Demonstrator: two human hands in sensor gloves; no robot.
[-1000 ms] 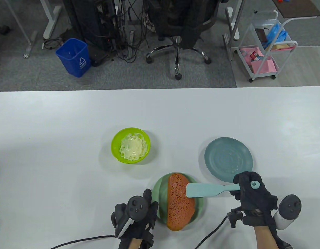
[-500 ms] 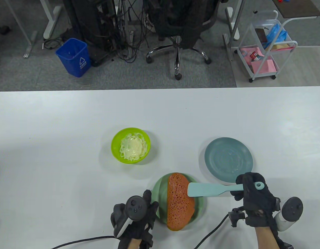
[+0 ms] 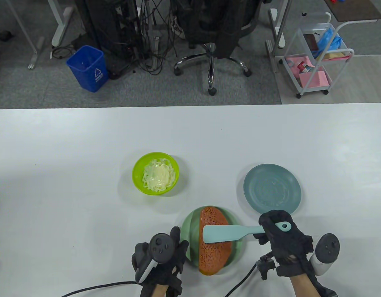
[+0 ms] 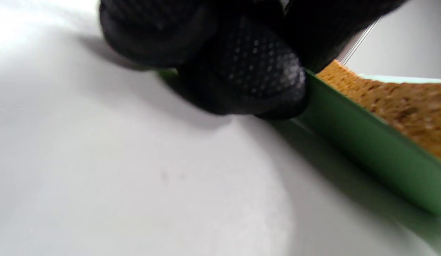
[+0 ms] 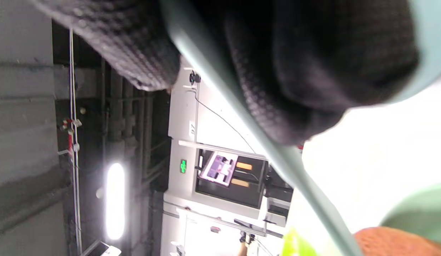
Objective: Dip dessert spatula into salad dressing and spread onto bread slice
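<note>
A brown bread slice lies on a light green plate near the table's front edge. My right hand grips the handle of a teal dessert spatula, whose flat blade lies across the middle of the bread. My left hand rests at the plate's left rim; in the left wrist view its fingers touch the green rim beside the bread. A lime green bowl holding pale salad dressing stands to the upper left. The spatula handle crosses the right wrist view.
An empty blue-grey plate sits just behind my right hand. Black cables trail off the table's front edge from both gloves. Beyond the table's far edge are an office chair, a blue bin and a white cart.
My right hand has moved left and slightly toward me, sliding the spatula blade from the bread's right edge across to its middle. The left hand has not moved.
</note>
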